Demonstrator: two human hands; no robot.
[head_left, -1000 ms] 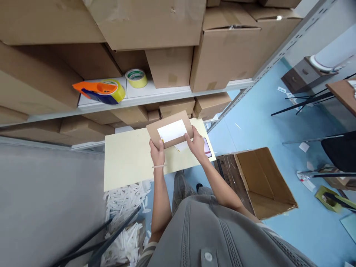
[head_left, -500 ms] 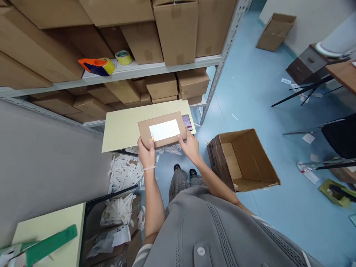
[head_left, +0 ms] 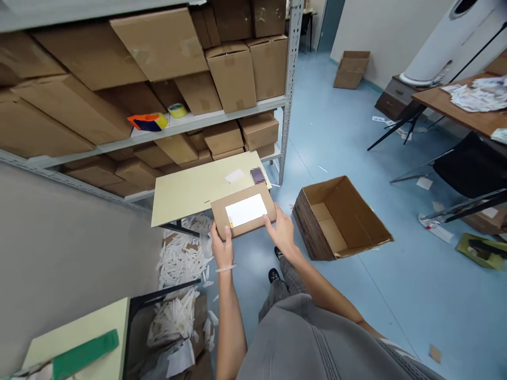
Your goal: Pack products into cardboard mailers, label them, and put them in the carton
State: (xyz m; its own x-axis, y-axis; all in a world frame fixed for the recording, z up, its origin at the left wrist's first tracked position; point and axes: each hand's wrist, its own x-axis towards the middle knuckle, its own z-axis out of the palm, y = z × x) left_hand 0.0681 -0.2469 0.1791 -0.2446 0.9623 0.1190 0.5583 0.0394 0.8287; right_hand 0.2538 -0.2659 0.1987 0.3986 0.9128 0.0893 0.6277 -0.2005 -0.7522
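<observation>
The flat brown cardboard parcel (head_left: 243, 214), closed and white-labelled, is held at the near edge of the pale yellow tabletop (head_left: 186, 192). The left hand (head_left: 222, 248) and right hand (head_left: 282, 229) clasp its near corners. It is outside the open brown carton (head_left: 307, 224) at right.

Matt brown cardboard on the parcel (head_left: 222, 211), smooth white paper on its label (head_left: 246, 210). Pale matt tabletop (head_left: 186, 190); grey painted metal rack (head_left: 291, 79); smooth, faintly shiny blue floor (head_left: 356, 137).

2 bare arms forward, left hand (head_left: 222, 248) and right hand (head_left: 282, 230) level, each in a clasp
</observation>
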